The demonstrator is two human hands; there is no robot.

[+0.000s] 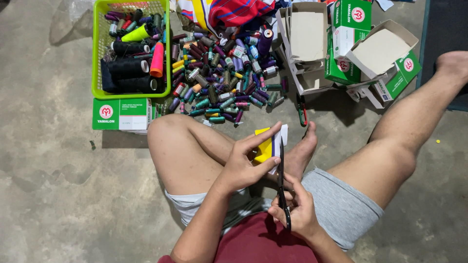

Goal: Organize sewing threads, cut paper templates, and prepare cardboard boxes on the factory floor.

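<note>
right hand grips black scissors; left hand pinches yellow-white piece, partly hidden by fingers.

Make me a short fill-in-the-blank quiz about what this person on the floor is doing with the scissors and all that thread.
1. The right hand holds black ____.
2. The left hand holds a piece that is white and ____.
3. The big black spools lie in a ____ basket.
4. The small spools lie heaped on the ____.

Missing words: scissors; yellow; green; floor
</note>
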